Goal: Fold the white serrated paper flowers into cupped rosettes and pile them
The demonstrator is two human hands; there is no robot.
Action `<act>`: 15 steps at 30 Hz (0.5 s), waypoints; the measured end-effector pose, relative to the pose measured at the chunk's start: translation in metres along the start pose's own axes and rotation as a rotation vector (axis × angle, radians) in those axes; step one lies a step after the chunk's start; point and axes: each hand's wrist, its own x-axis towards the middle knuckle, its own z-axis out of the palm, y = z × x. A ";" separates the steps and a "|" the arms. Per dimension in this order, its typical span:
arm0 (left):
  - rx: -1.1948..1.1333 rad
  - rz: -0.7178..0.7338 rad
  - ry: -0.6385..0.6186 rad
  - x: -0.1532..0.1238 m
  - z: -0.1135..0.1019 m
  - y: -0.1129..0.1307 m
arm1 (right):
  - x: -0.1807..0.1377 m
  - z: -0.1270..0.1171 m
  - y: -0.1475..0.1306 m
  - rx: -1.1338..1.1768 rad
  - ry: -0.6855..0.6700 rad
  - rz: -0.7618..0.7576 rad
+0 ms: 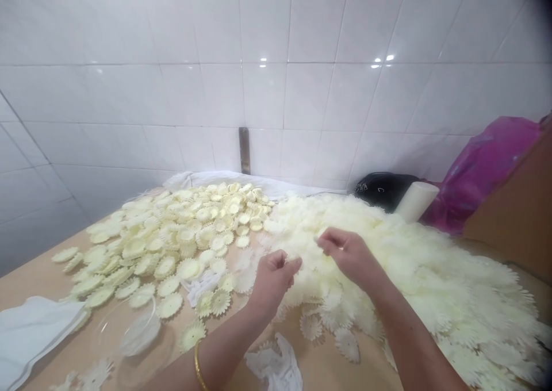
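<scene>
My left hand (276,276), with a gold bangle at the wrist, is closed, its thumb against the curled fingers. Up and to its right, my right hand (345,253) is closed in a pinch. Anything between the fingers of either hand blends into the pale pile behind and cannot be made out. Both hands are over the near left part of a big heap of thin, pale-yellow scalloped flower-shaped pieces (414,276). Left of them spreads a pile of thicker, stacked pale-yellow flower discs (172,236), several with a small centre hole.
A clear round bowl (140,328) holding something white stands at front left, beside a folded white cloth (34,333). Crumpled white cloth (278,365) lies at the front. A black bag (382,188), a white roll (416,201), a purple plastic bag (483,167) and a cardboard box (513,218) stand back right.
</scene>
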 end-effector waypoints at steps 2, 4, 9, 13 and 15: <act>0.009 0.026 0.020 0.000 0.000 0.000 | -0.003 0.005 -0.008 0.068 -0.125 -0.034; 0.024 0.052 0.031 0.001 0.000 0.000 | -0.005 0.011 -0.015 0.125 -0.225 -0.043; 0.055 0.078 -0.004 -0.002 0.000 0.003 | -0.003 0.024 -0.009 0.088 -0.128 -0.067; 0.016 0.064 -0.061 -0.011 0.002 0.007 | 0.006 0.009 0.021 -0.202 0.375 0.033; 0.019 0.038 -0.093 -0.012 0.004 0.007 | 0.009 -0.005 0.034 -0.314 0.501 0.090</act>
